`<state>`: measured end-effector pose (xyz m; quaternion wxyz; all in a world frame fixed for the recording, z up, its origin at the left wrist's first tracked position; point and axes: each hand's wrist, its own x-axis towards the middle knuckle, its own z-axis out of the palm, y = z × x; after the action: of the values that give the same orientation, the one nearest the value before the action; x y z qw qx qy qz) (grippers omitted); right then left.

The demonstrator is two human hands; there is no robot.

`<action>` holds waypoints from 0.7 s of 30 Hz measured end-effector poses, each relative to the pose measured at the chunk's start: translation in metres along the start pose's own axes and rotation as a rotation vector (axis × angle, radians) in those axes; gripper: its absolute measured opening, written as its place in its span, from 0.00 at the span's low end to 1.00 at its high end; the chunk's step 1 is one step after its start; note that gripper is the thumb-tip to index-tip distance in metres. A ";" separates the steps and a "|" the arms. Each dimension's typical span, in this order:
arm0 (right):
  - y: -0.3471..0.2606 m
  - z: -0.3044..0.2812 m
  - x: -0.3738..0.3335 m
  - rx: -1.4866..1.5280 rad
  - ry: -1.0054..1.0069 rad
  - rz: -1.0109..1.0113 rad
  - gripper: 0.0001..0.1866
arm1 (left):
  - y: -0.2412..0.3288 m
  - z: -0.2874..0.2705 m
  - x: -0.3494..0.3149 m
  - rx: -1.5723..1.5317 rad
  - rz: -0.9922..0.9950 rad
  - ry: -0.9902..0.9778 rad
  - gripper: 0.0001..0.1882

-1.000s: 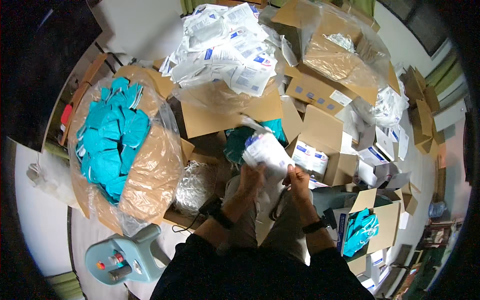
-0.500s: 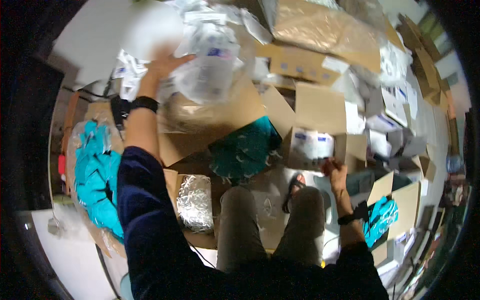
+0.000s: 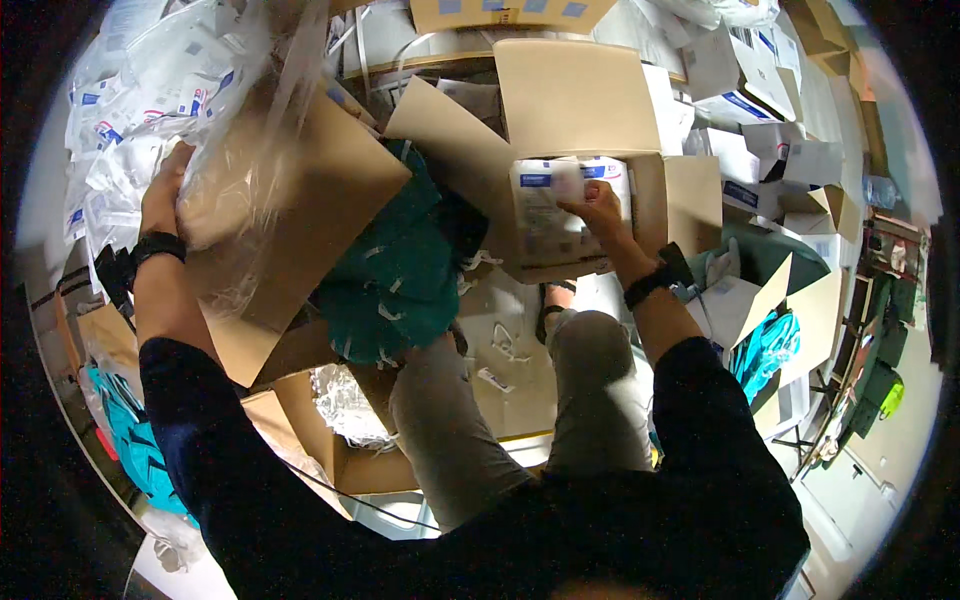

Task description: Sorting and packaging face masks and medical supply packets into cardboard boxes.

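My left hand (image 3: 166, 192) reaches in among white printed packets (image 3: 120, 165) at the far left, its fingers bent and partly covered by a clear plastic bag (image 3: 245, 150). What those fingers grip is hidden. Beside it leans a large brown carton (image 3: 330, 165). Between the fingers of my right hand (image 3: 603, 212) is a small white packet (image 3: 568, 184), slightly blurred. That hand is above an open cardboard box (image 3: 575, 100), which contains white packets with blue print (image 3: 540, 215). Dark green cup-shaped masks with white straps (image 3: 390, 270) spill out between the large carton and the box.
A carton of white shredded strips (image 3: 350, 405) stands by my left knee. Teal bundles lie in a bag (image 3: 130, 440) at the left and in an open box (image 3: 765, 350) at the right. White boxes (image 3: 735, 75) crowd the upper right. Loose straps (image 3: 505, 342) lie between my legs.
My left hand has come down and left, away from the blurred white round item it was at. My right hand has moved up over the open box, and the view has shifted.
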<state>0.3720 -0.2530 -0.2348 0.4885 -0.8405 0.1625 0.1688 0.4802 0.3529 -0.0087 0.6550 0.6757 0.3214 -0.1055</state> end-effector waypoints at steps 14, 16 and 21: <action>-0.034 -0.066 -0.067 0.399 0.199 -0.098 0.11 | 0.056 -0.022 0.011 0.359 0.226 -0.461 0.25; -0.050 -0.093 -0.106 0.686 0.267 -0.131 0.14 | 0.064 0.005 -0.022 0.819 0.581 -0.156 0.30; -0.091 -0.132 -0.167 1.035 0.142 -0.035 0.16 | 0.080 0.003 -0.074 0.736 0.688 0.019 0.39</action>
<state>0.2800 -0.3081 -0.0296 0.8306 -0.5010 0.2432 0.0009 0.4704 0.3330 0.0982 0.3673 0.9296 0.0275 0.0161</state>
